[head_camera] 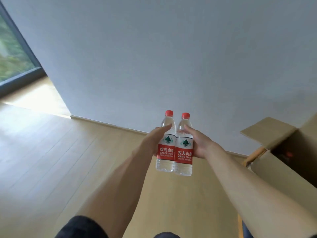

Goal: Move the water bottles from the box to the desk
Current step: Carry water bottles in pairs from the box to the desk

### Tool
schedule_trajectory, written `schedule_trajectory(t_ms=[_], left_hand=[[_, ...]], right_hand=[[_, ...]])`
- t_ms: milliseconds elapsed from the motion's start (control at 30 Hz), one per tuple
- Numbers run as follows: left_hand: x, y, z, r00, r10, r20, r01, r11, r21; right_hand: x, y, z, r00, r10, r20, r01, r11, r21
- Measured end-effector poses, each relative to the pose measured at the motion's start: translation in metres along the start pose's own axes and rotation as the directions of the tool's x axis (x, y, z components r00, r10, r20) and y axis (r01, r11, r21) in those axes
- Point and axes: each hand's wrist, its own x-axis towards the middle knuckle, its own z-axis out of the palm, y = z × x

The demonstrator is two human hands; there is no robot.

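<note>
Two upright water bottles (174,148), touching side by side, are clasped between the left hand (154,140) and right hand (199,143) above the floor (51,160), left of the open box (277,162); no worktop is visible.

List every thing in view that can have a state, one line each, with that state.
Left clear plastic water bottle with red cap and red label: capped, upright, held off the floor.
Right clear plastic water bottle with red cap and red label: capped, upright, held, touching the left one.
Left hand: grips the left bottle.
Right hand: grips the right bottle.
Brown cardboard box: flaps open.
</note>
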Motion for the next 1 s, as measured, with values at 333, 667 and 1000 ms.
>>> schedule_trajectory(t_ms=[333, 667, 1000], left_hand=[[-0.064, -0.014, 0.052, 0.996, 0.029, 0.082, -0.022, 0.996, -0.088], [-0.117, -0.031, 0.076, 0.958, 0.258, -0.123, -0.257, 0.966, 0.027], [-0.152, -0.083, 0.066, 0.904, 0.345, -0.254, -0.38, 0.919, -0.103]], right_hand=[[-0.062, -0.004, -0.015, 0.986, -0.135, 0.097, 0.142, 0.988, -0.065], [-0.109, 0.0, -0.014, 0.962, -0.242, 0.125, 0.262, 0.947, -0.184], [-0.133, 0.036, 0.008, 0.953, -0.254, 0.164, 0.291, 0.917, -0.273]])
